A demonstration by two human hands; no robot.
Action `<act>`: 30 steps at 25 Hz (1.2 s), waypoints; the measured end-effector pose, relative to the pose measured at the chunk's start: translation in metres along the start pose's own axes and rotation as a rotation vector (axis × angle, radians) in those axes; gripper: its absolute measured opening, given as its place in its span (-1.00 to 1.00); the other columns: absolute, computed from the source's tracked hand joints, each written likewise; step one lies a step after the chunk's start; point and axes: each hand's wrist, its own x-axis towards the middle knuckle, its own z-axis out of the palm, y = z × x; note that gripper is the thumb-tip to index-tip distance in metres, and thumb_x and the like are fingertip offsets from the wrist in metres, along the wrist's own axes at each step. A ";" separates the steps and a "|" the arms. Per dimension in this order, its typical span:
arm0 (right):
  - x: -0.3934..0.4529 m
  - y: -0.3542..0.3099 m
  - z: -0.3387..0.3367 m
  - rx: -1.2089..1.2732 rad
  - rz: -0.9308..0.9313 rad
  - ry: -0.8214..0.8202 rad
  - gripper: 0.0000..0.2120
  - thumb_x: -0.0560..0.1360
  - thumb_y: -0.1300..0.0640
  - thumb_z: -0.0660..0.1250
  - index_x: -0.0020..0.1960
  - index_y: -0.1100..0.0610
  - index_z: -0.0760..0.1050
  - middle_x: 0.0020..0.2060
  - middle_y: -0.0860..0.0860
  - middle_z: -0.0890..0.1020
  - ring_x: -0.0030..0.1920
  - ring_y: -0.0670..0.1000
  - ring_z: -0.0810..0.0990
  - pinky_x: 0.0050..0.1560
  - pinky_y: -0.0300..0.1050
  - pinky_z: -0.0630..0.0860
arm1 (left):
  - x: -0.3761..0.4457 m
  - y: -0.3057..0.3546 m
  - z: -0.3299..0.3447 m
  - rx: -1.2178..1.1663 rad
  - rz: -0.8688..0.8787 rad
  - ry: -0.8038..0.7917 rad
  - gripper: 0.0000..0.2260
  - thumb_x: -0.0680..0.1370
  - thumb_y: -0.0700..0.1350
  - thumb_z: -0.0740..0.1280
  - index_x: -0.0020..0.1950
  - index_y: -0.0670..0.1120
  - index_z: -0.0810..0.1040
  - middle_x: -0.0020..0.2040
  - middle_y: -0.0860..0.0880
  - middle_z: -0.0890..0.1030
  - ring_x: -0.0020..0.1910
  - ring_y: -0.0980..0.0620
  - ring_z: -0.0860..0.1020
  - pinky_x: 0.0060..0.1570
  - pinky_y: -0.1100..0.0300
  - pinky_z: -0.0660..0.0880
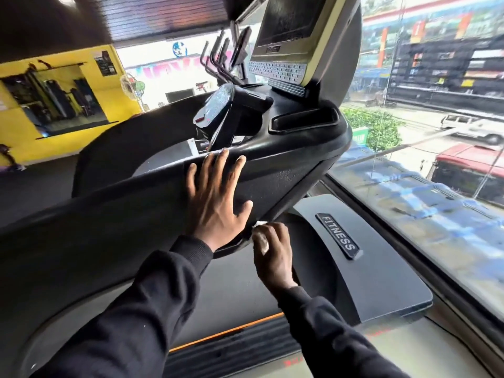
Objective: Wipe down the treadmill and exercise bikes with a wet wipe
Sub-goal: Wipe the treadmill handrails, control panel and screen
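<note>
wet wipe [261,239]: mostly hidden inside right hand [272,252], only white folds show | treadmill [122,208] console: cut off at 9 and 6 o'clock | screen [289,20]: top cropped at 12 o'clock | street at 3 o'clock: blurred

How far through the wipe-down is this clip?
Nothing shows as finished. In hand: the right hand grips a white wet wipe at the lower edge of the black treadmill console, the left hand flat on it. Still left, by appearance: the exercise machines behind.
</note>
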 end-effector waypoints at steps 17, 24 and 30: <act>0.001 -0.037 -0.001 -0.129 -0.057 -0.034 -0.84 0.51 0.33 0.34 -0.04 0.09 0.55 -0.01 -0.07 0.52 -0.02 0.03 0.49 0.06 -0.29 0.37 | -0.008 -0.035 -0.018 0.010 -0.027 -0.055 -0.18 0.29 0.29 0.43 0.49 0.02 0.34 0.44 -0.12 0.37 0.39 -0.18 0.35 0.36 -0.23 0.22; 0.059 -0.035 -0.015 -0.145 -0.022 0.178 -0.73 0.57 0.19 0.20 0.22 0.22 0.53 0.15 0.13 0.50 0.17 0.07 0.46 0.25 -0.34 0.31 | 0.002 -0.032 -0.009 0.031 -0.040 -0.017 -0.26 0.40 0.35 0.28 0.51 0.04 0.32 0.44 -0.10 0.39 0.37 -0.19 0.36 0.35 -0.22 0.21; 0.086 -0.016 -0.037 -0.181 -0.004 0.348 -0.73 0.54 0.25 0.23 0.20 0.28 0.53 0.15 0.20 0.50 0.19 0.07 0.46 0.22 -0.14 0.42 | 0.003 -0.031 -0.007 0.014 -0.048 0.013 -0.28 0.40 0.34 0.29 0.50 0.03 0.37 0.43 -0.10 0.42 0.37 -0.19 0.38 0.34 -0.22 0.23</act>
